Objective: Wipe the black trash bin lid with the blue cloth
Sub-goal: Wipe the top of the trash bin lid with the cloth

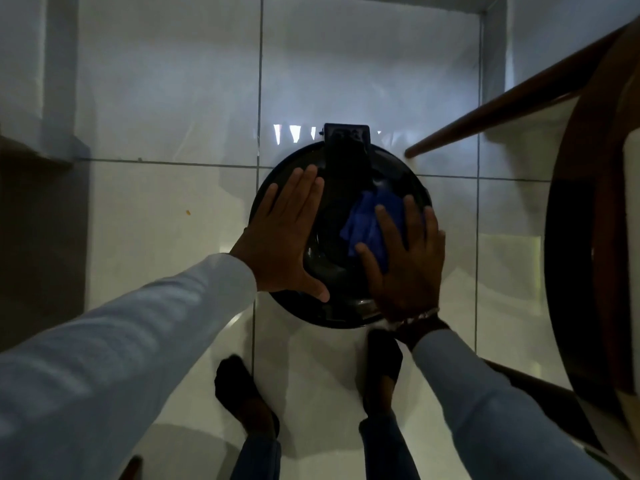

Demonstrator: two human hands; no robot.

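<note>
- The black trash bin lid (341,271) is round and shiny. It sits on top of the bin, down on the white tile floor (166,237), right in front of the person's feet (242,393).
- The left hand (284,244) lies flat on the left side of the lid. Its fingers are straight and spread out, holding nothing. It looks like it is there to keep the lid from moving.
- The right hand (405,265) is on the right side of the lid. Its fingers are spread wide and press down on the blue cloth (370,220). The hand is not closed into a fist around the cloth; it pins it flat against the lid.
- The cloth is bunched up. Part of it pokes out from under the fingers toward the middle of the lid.
- At the far edge of the lid there is a black hinge piece (346,143). No hand or cloth is on it.
- A brown wooden table (588,237) stands just to the right of the bin.
- How far along: the wiping seems to be going on right now, since the cloth is on the lid with a hand pushing it.
- The room is dim and the lid is very dark, so I cannot tell which parts are clean and which are dirty.
- What may be left: the left side under the flat hand, the middle, and the near edge are not under the cloth now.
</note>
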